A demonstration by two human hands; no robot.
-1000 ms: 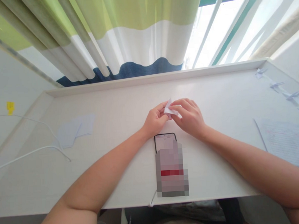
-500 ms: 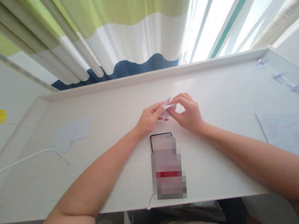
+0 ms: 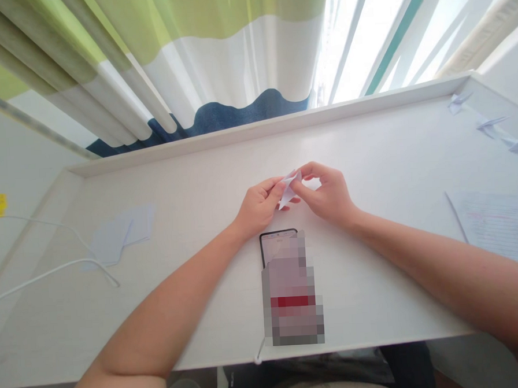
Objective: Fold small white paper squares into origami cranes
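A small piece of folded white paper [image 3: 289, 190] is held between both hands above the middle of the desk. My left hand [image 3: 259, 205] grips its left side, thumb on top and fingers beneath. On the other side, my right hand [image 3: 327, 189] pinches the paper's upper right part between thumb and forefinger. Its pointed lower corner hangs down between the hands. Fingers cover some of the folds. Just below the hands, a phone [image 3: 279, 251] lies on the desk, most of its screen blurred out.
Loose white paper sheets [image 3: 113, 236] lie at the left near a white cable [image 3: 93, 259]. Several folded paper pieces [image 3: 492, 124] line the far right, above a lined, written sheet [image 3: 503, 221]. A raised ledge [image 3: 238, 134] borders the desk's back, below a curtain [image 3: 235, 62].
The paper's flaps have come closer together and its point now faces downward. My right thumb and forefinger have shifted slightly on it. The view has tilted a little.
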